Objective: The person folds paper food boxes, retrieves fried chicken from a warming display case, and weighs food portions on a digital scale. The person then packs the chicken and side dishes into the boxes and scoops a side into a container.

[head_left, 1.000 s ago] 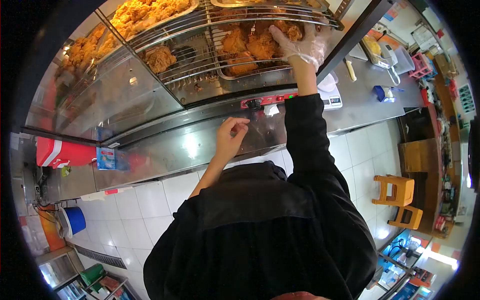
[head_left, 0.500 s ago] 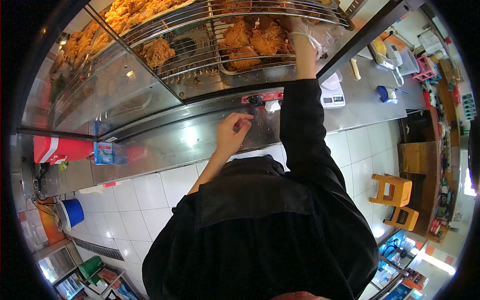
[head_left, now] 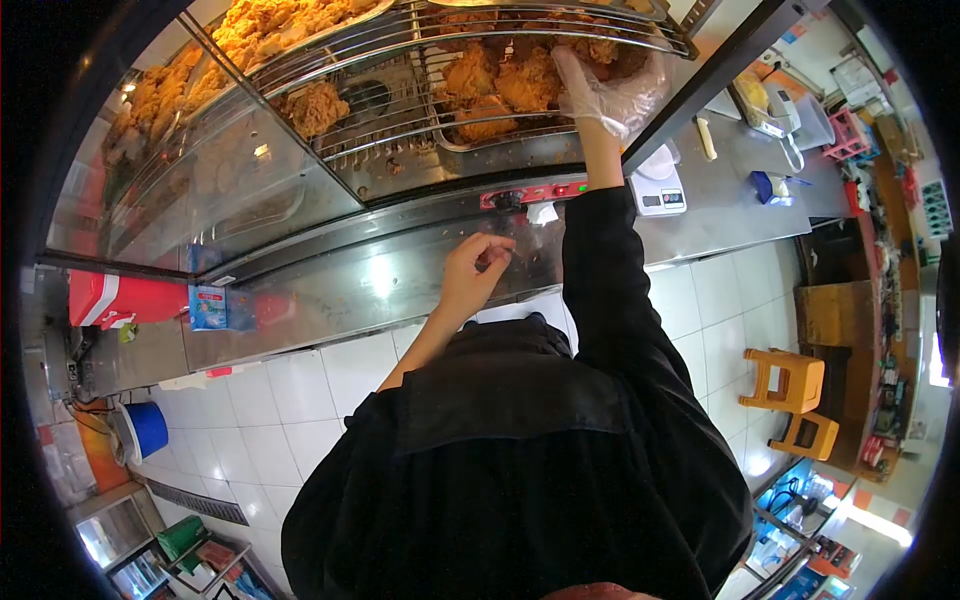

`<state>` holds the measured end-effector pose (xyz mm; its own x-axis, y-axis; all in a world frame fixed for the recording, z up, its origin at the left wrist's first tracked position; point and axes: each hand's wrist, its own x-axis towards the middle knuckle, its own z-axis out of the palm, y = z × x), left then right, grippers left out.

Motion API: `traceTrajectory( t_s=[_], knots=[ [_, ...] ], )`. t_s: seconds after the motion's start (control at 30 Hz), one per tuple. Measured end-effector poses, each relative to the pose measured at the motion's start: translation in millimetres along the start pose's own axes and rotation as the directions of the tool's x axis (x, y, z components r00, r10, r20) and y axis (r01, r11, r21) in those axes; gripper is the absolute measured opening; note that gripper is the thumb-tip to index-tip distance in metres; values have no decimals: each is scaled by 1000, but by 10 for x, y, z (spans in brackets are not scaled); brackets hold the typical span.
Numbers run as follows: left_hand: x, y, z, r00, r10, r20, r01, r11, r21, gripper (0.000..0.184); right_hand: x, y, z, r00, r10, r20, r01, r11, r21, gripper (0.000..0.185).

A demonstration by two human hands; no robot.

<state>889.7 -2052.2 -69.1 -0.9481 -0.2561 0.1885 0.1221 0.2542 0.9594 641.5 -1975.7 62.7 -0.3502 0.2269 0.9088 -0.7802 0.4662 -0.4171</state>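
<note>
My right hand [head_left: 612, 95], in a clear plastic glove, reaches into the heated display cabinet at the right end of a wire-racked tray [head_left: 470, 143]. Its thumb and fingers are spread apart beside several pieces of fried chicken [head_left: 527, 82]. Crumpled glove film partly hides the fingertips. Bare and loosely curled, my left hand [head_left: 477, 268] hovers over the steel counter [head_left: 350, 290], with a gap between thumb and fingers and nothing visible in it. One lone fried piece [head_left: 316, 108] lies on the rack further left.
The cabinet's dark frame post [head_left: 700, 85] stands just right of my right arm. A white scale [head_left: 660, 190] and a knife-like handle [head_left: 707, 138] lie on the counter. A red box [head_left: 130, 300] sits left; yellow stools [head_left: 785, 380] stand on the floor.
My right hand has drawn back toward me from deeper under the rack, so its gloved thumb and fingers now show. My left hand has shifted slightly right.
</note>
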Motion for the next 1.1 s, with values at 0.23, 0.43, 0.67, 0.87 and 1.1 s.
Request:
traceTrajectory(
  t_s=[0.23, 0.43, 0.67, 0.87, 1.1],
  knots=[
    [-17, 35, -71, 999, -4, -35, 4, 1000, -5, 16, -179, 78, -99, 972, -134, -193, 140, 990, 18, 56],
    [-18, 8, -118, 998, 3, -61, -4, 1000, -14, 17, -300, 110, -190, 949, -141, -281, 146, 989, -2, 52],
    [-11, -7, -141, 998, -9, -59, 8, 1000, -14, 16, -190, 63, -45, 960, -278, -37, 281, 955, 94, 28],
    [3, 28, -155, 998, -10, -70, 10, 1000, -2, 16, -225, 113, 16, 919, -371, 133, 381, 923, -57, 25],
    [-55, -34, -217, 996, -15, -90, 16, 1000, 7, 16, -241, 122, -129, 919, -290, 267, 309, 950, -30, 22]
  ],
)
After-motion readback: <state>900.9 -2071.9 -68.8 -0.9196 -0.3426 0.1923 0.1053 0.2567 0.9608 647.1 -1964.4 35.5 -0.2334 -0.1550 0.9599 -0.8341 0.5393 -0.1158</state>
